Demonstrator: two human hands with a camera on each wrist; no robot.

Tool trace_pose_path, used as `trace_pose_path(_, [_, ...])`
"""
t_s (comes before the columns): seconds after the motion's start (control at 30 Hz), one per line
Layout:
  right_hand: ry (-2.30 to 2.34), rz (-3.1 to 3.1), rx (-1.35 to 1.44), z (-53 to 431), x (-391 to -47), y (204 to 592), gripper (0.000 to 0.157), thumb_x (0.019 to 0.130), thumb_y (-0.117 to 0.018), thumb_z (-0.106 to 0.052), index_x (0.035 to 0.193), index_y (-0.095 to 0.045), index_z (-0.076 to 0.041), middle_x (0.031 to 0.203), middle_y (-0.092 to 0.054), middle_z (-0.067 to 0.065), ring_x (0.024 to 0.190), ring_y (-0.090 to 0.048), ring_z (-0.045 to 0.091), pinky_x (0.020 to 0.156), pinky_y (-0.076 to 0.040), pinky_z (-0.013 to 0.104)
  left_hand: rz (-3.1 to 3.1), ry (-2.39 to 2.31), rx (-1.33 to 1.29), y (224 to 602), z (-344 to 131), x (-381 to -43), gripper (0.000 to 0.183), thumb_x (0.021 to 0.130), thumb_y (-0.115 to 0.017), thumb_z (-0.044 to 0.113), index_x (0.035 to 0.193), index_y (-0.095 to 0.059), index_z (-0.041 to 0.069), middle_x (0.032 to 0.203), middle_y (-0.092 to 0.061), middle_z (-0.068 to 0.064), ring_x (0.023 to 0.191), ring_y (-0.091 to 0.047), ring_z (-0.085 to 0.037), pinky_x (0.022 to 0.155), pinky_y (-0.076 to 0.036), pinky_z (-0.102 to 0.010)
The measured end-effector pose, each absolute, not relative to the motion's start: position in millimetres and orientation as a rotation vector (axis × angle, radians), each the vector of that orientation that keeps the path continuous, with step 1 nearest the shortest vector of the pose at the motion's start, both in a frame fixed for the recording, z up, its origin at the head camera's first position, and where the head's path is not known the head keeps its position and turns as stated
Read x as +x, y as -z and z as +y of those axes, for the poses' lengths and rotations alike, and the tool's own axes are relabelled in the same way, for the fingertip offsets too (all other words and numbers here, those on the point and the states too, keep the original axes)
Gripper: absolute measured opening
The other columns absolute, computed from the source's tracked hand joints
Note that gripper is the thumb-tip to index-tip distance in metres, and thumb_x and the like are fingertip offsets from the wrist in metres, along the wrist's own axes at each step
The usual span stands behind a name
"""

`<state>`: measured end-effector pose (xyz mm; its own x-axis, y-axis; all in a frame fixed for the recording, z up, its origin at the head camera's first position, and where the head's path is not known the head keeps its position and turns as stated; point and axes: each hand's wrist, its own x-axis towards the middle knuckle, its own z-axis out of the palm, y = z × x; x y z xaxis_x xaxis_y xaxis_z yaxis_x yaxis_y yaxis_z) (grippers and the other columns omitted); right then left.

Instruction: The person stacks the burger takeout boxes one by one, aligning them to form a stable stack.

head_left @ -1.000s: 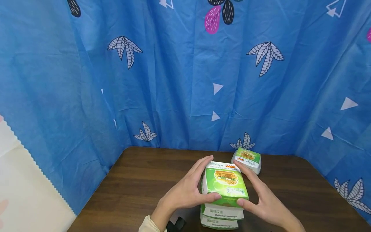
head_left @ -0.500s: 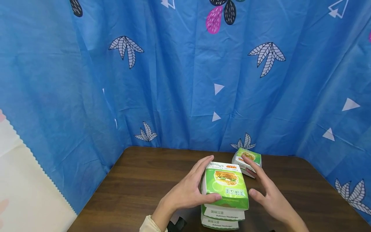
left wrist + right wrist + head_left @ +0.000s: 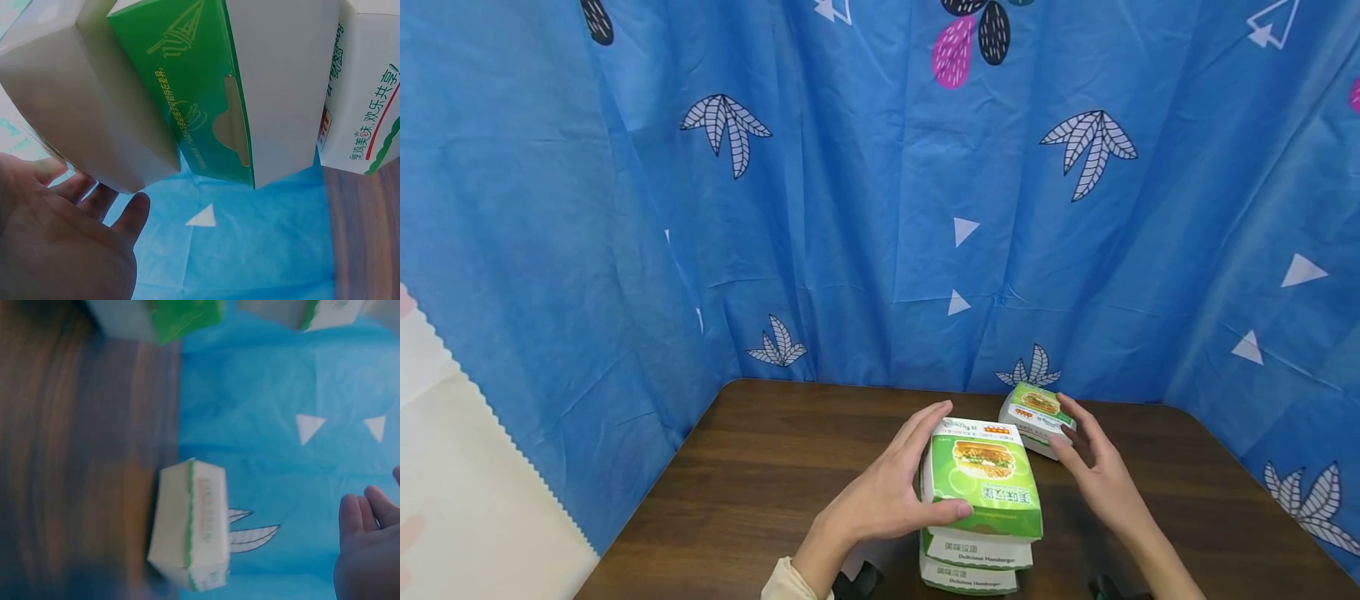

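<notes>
Three green-and-white cardboard hamburger boxes stand stacked at the table's front: a top box [image 3: 992, 483] with a burger picture, a middle box [image 3: 976, 548] and a bottom box [image 3: 967, 577]. My left hand [image 3: 883, 492] holds the top box by its left side, thumb at the front corner and fingers toward the far corner. In the left wrist view that hand [image 3: 69, 231] has its fingers along the box's edge. Farther back on the right sits another hamburger box [image 3: 1037, 410]. My right hand [image 3: 1101, 471] hovers at its right side, fingers spread and holding nothing.
The brown wooden table [image 3: 790, 467] extends left and right of the boxes. A blue patterned curtain [image 3: 850, 250] hangs behind its back edge, and a pale cloth [image 3: 467, 467] hangs at the left.
My right hand has let go of the top box's right side and moved right and back to the far box. The left hand and the stack have stayed put.
</notes>
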<state>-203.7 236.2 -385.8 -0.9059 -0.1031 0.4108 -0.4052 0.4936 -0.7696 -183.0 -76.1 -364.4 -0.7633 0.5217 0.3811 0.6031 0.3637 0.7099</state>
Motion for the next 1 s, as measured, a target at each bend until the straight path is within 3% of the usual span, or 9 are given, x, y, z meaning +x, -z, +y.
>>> trace_pose_path(0.13, [-1.319,-2.516,0.338,242,-212,397,0.069,0.108,-0.056,-0.027,0.165,-0.020,-0.013,0.163,-0.027,0.028,0.140,-0.038,0.058,0.099,-0.054,0.041,-2.506,1.351,-1.048,366,-76,-182,0.102,0.083,-0.077,0.057,0.163,-0.014,0.042,0.168,-0.019,0.016,0.146,-0.035,-0.013,0.115,-0.041,-0.046])
trace_pose_path(0.23, [-1.312,-2.554,0.278,244,-217,405,0.075,0.107,-0.058,-0.032,0.165,-0.017,-0.011,0.164,-0.024,0.030,0.142,-0.034,0.058,0.104,-0.041,0.069,-2.491,1.339,-1.056,366,-75,-182,0.103,0.084,-0.077,0.056,0.163,-0.014,0.042,0.168,-0.019,0.015,0.147,-0.033,-0.014,0.115,-0.041,-0.046])
trace_pose_path(0.5, [-1.223,-2.616,0.149,254,-233,420,0.083,0.104,-0.062,-0.041,0.163,-0.019,-0.001,0.162,-0.020,0.035,0.146,-0.024,0.058,0.108,-0.029,0.076,-2.480,1.325,-1.047,368,-76,-181,0.103,0.083,-0.077,0.056,0.163,-0.015,0.041,0.168,-0.020,0.014,0.147,-0.034,-0.014,0.116,-0.040,-0.047])
trace_pose_path(1.0, [-1.088,-2.668,-0.040,273,-257,448,0.095,0.100,-0.064,-0.050,0.162,-0.015,0.004,0.162,-0.020,0.037,0.147,-0.021,0.058,0.110,-0.025,0.076,-2.501,1.320,-1.045,366,-74,-182,0.103,0.083,-0.077,0.057,0.163,-0.014,0.041,0.168,-0.019,0.015,0.148,-0.032,-0.014,0.116,-0.039,-0.049])
